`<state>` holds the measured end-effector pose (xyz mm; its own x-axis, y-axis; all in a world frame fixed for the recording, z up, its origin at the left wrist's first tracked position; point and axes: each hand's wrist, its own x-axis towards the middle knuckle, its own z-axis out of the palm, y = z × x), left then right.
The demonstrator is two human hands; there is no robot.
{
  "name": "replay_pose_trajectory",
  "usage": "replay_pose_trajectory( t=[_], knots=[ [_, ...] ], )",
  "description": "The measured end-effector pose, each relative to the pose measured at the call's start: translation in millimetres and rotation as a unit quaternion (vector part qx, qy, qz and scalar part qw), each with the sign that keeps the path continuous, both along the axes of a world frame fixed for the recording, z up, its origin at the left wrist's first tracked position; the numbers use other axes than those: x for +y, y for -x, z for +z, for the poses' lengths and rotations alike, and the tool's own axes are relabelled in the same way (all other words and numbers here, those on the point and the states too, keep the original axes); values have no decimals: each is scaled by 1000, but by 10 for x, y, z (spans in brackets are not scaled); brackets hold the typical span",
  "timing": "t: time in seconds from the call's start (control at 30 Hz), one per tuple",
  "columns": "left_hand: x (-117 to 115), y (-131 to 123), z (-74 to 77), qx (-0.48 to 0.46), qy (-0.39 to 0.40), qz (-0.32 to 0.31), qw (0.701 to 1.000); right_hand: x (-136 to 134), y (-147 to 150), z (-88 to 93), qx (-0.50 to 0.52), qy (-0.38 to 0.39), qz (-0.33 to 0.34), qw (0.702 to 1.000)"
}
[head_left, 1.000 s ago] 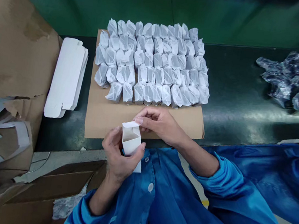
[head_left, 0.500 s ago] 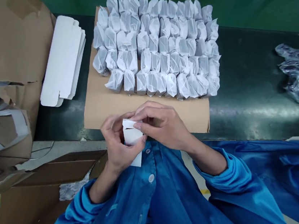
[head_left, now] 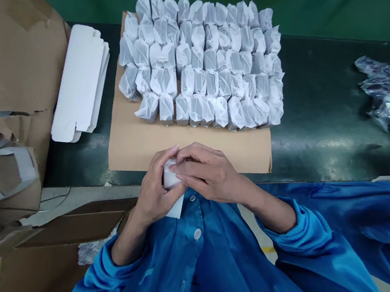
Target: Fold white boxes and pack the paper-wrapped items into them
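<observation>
White box (head_left: pixel 172 180) sitting between left hand (head_left: pixel 154 190) and right hand (head_left: pixel 209 174)

Just below the center of the frame, the left hand is wrapping around the small white box, its fingers and thumb closing on the sides. The right hand is bending its fingers over the box's upper end, fingertips touching it; whether they are pinching any part, I cannot tell. The box's lower end is showing beneath the left thumb, in front of the blue jacket (head_left: pixel 182 253).

At upper center, rows of paper-wrapped pieces (head_left: pixel 210 59) are standing close together on a cardboard sheet (head_left: pixel 134 143), which is lying on the dark green table (head_left: pixel 314 104). Flat white boxes (head_left: pixel 78 79) are lying stacked at left. Clear plastic bags (head_left: pixel 386 93) are lying heaped at upper right. An open carton (head_left: pixel 47 265) is standing at lower left.
</observation>
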<state>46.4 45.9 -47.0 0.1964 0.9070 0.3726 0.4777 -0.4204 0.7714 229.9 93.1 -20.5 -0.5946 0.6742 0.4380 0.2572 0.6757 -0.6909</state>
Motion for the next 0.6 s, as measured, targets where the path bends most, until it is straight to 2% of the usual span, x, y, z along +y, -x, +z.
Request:
replay_pose_trajectory(
  t=[0.03,0.1,0.17,0.23,0.27,0.33,0.37,0.4,0.47,0.53,0.6],
  knots=[
    [11,-8,7,-25,-8,19,999,-13,-11,17,0,13,10,1000],
    [65,-21,26,-116,-25,106,987,-76,-23,62,6,66,-2,998],
    [159,-13,41,-241,-31,210,947,-192,-15,92,-24,119,-33,992],
    [257,34,47,-326,-29,266,907,-310,4,92,-64,154,-61,984],
    [293,74,50,-325,-44,278,903,-345,9,88,-77,174,-68,979],
    [318,181,65,-217,-105,301,923,-332,-10,96,-91,230,-85,965],
    [307,246,81,-118,-140,289,940,-283,-34,119,-100,259,-90,956],
    [288,314,100,-3,-166,247,955,-212,-62,158,-119,281,-79,949],
    [243,450,141,218,-166,96,957,-29,-101,277,-170,266,-17,949],
    [223,573,163,340,-135,-37,930,175,-57,423,-216,153,5,964],
    [233,679,159,375,-120,-64,917,393,112,543,-263,-28,-47,963]
  ],
)
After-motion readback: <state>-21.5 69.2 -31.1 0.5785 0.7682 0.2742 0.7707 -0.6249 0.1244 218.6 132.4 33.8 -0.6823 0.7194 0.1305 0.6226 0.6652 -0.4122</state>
